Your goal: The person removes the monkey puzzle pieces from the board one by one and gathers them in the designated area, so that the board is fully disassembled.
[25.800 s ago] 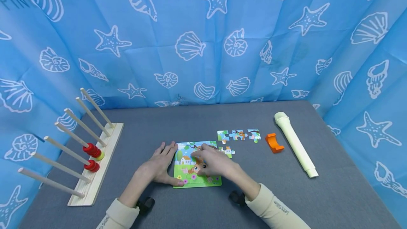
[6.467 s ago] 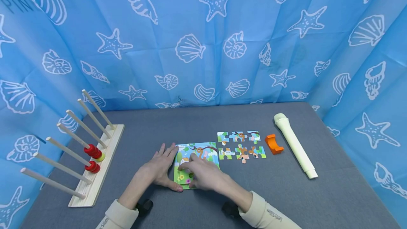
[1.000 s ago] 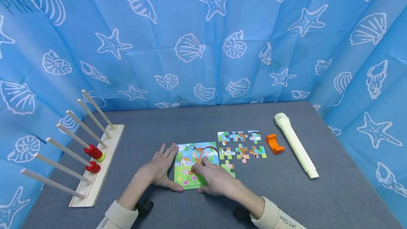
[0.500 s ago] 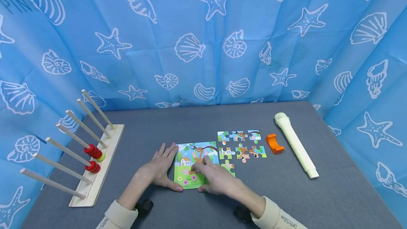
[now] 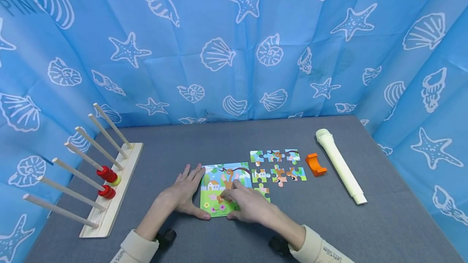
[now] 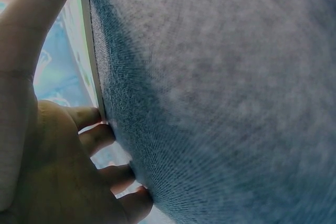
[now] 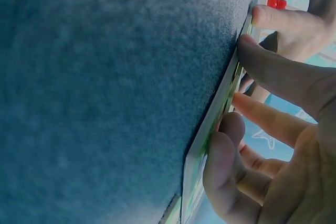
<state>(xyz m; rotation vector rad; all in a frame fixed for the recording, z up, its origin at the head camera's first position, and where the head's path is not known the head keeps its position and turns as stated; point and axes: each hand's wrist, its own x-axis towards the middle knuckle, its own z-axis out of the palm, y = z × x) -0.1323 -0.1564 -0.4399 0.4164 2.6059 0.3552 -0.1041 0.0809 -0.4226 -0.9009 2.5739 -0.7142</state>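
A square jigsaw puzzle [image 5: 209,195] with a cartoon animal, a house and flowers lies in its flat tray. My left hand [image 5: 187,192] rests spread along the tray's left side, thumb at the near corner. In the left wrist view, its fingertips [image 6: 97,135] touch the tray's edge and the cloth. My right hand [image 5: 250,204] bends over the lower right of the puzzle, thumb at the near edge and index finger on the picture, pinching a puzzle piece [image 5: 222,207] between them. In the right wrist view, the other fingers [image 7: 220,156] curl over the board.
Loose puzzle pieces [image 5: 275,156] lie in rows right of the tray, one [image 5: 262,192] partly behind my right hand. Beyond them are an orange curved block [image 5: 315,164] and a pale toy microphone [image 5: 340,165]. A wooden peg rack [image 5: 118,194] with red and yellow rings stands left.
Since the oldest frame, several more pieces have come to lie right of the tray. Within the last second, the piece under my right fingers has shifted slightly towards the near edge. The left hand stays put.
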